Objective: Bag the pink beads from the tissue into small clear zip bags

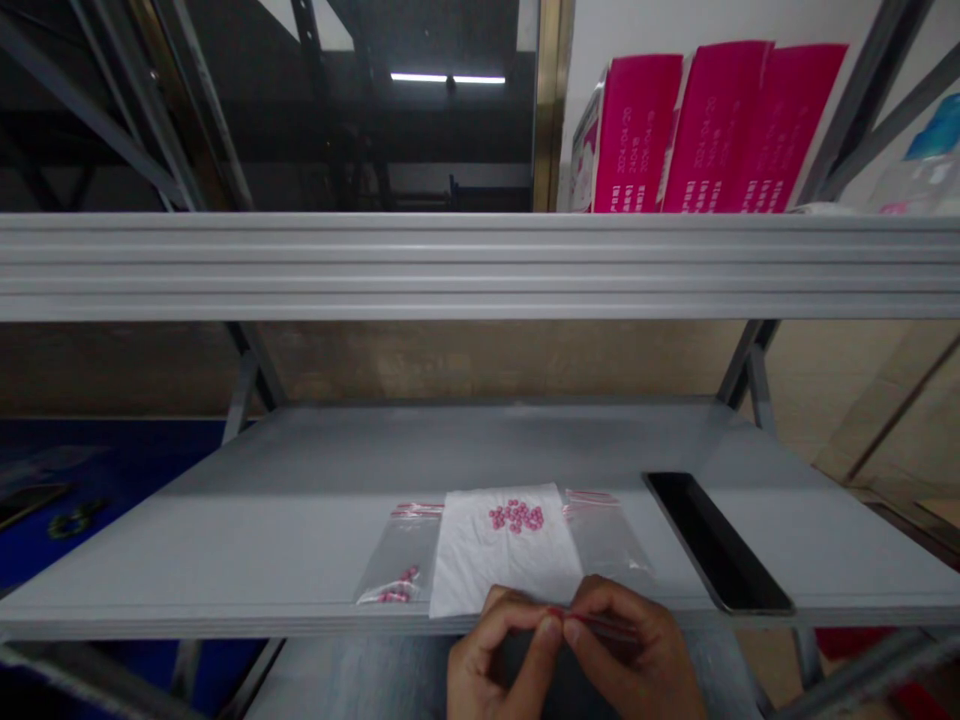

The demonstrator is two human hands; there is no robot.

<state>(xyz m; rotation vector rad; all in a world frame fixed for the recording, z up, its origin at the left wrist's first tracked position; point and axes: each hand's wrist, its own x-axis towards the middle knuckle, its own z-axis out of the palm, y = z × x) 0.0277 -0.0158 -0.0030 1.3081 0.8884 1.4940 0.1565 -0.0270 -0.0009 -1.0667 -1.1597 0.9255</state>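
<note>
My left hand (499,650) and my right hand (626,650) meet at the front edge of a grey shelf board (300,530). Their fingertips pinch a small clear plastic bag with a red zip strip (592,624). Just beyond my hands lies a white paper sheet (480,560), with a cluster of pink beads (516,516) on it. To its left, a clear zip bag (397,570) holds several pink beads. Another clear zip bag (604,530) lies to its right, partly under the sheet.
A black phone or tablet (716,545) lies on the shelf at the right. A grey metal shelf beam (480,265) crosses overhead, with pink packages (712,130) standing above it. Metal uprights frame both sides, and a blue mat (97,500) lies low on the left.
</note>
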